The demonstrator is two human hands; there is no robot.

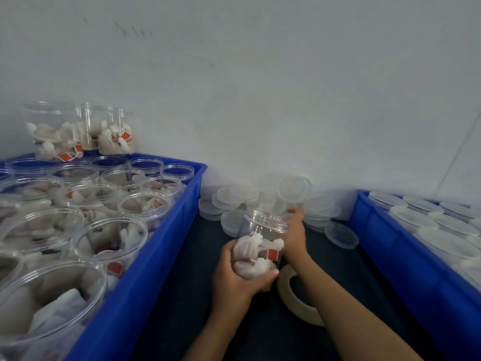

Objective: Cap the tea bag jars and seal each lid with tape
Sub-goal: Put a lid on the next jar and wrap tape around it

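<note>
Jar (261, 243) of tea bags, open at the top, tilted away from the camera, and it is up off the dark mat (182, 295) in the left hand (235, 278), fingers and thumb curled round its lower half with the thumb laid across the clear wall. No lid on it yet, so this looks like the capping step just getting going. The right hand (295, 231) is out past the jar on its right side, reaching toward the heap of clear lids (260, 201) that lies just beyond the jar against the wall; the fingertips are at the heap, partly hidden by the jar's rim, and whether they have closed on a lid I cannot tell. One lid (341, 235) lies apart, flat on the mat to the right of the jar. The next move, as I judge it, calls for a single lid lifted clear of the stack, brought over the mouth, seated square and turned down while the left hand keeps the jar steady. Then the tape: the roll of tape (299, 298) sits on the mat just below and to the right of the jar, under the right forearm, near at hand. To the left of the jar stands a blue crate (166, 243) full of uncapped jars with tea bags inside; to its right, a second blue crate (390, 256) holds lidded jars, so plenty remains to do.
</note>
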